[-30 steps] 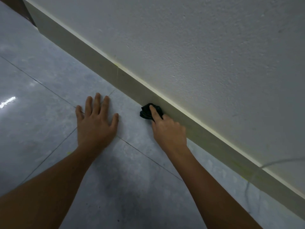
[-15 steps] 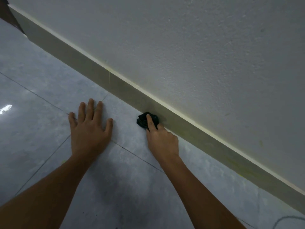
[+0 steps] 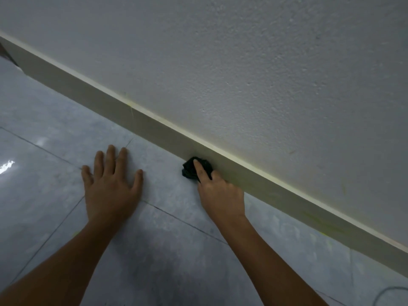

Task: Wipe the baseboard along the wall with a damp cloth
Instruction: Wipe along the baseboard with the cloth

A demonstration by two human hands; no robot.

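Note:
A pale baseboard (image 3: 114, 107) runs diagonally from upper left to lower right at the foot of a white textured wall (image 3: 265, 74). A small crumpled black cloth (image 3: 189, 171) is pressed against the baseboard's lower part, where it meets the floor. My right hand (image 3: 220, 195) holds the cloth with the forefinger stretched over it. My left hand (image 3: 110, 184) lies flat on the grey tiled floor (image 3: 55, 151), fingers spread, left of the cloth and apart from it. Faint yellowish marks show on the baseboard to the right of my right hand.
The glossy floor tiles have dark grout lines and a bright light reflection at the far left. A thin cable (image 3: 388, 292) curls at the bottom right corner. A dark edge (image 3: 6, 56) shows where the baseboard ends at the far left.
The view has shifted along the wall, so the baseboard sits lower in frame. My right hand and the cloth stay pressed on the baseboard; my left hand remains flat on the floor.

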